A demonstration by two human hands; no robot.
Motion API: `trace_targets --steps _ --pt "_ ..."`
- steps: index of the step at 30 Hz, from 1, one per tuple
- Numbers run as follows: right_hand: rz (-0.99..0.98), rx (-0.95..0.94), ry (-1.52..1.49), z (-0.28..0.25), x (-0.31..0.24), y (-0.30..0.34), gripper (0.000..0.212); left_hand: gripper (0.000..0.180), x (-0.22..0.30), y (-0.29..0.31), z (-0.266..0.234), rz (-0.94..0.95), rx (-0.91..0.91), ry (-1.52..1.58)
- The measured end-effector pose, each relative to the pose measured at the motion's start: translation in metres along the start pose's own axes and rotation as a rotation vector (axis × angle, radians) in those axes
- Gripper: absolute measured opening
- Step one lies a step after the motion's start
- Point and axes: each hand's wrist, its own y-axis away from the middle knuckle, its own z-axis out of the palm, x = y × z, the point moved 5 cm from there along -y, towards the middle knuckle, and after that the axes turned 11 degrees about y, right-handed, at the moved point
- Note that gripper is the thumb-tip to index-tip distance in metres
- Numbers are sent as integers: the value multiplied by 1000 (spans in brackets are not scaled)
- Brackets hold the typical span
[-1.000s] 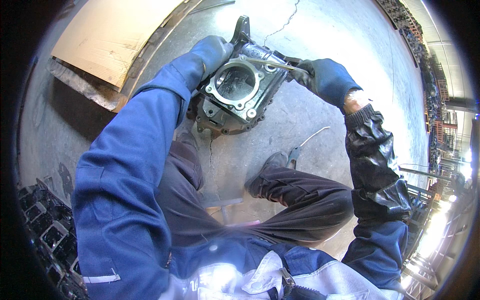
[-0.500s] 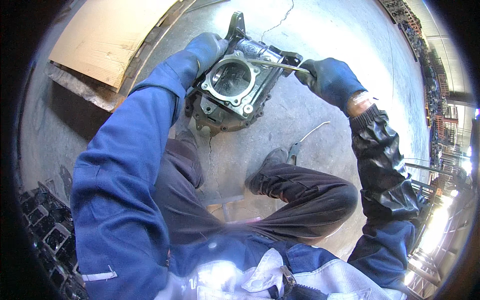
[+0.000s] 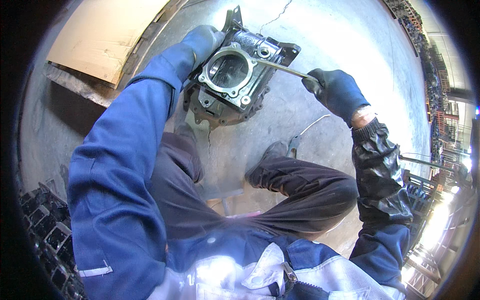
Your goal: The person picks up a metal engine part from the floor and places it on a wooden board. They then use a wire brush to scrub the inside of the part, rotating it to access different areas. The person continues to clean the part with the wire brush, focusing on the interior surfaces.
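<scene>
A black and silver cast metal housing (image 3: 233, 92) with a large round flanged opening stands on the floor beyond my feet. My gloved left hand (image 3: 204, 41) is closed round its upper left edge, near an upright bracket; some fingertips are hidden behind it. To the right of the housing, my gloved right hand (image 3: 336, 92) is closed on the near end of a long thin metal file (image 3: 287, 69). The file slants up and left, its far end over the housing beside the round flange and a small round port. Whether it touches the metal, I cannot tell.
A green-handled tool (image 3: 294, 145) with a thin bent tip lies on the concrete floor by my right shoe (image 3: 274, 151). A wooden board (image 3: 102, 37) on a pallet is at the upper left. Dark castings (image 3: 47, 225) fill the lower left; stacked parts line the right.
My right hand has drawn the file back to the right and slightly down, baring the small port. The housing and my left hand sit slightly higher in view.
</scene>
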Motion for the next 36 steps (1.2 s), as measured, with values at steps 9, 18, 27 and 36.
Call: trace_targets --steps 9,18,27,36 --pt "-1 -72 -47 4 -22 14 28 38 3 -2 1 75 -30 -84" --pt "-100 -130 -36 11 -51 21 25 34 1 -4 2 124 -16 -113" --pt "-59 -154 -85 3 -32 29 27 36 -7 -14 4 203 3 -179" --pt "-39 -139 -140 2 -43 44 23 24 35 14 0 160 -44 -90"
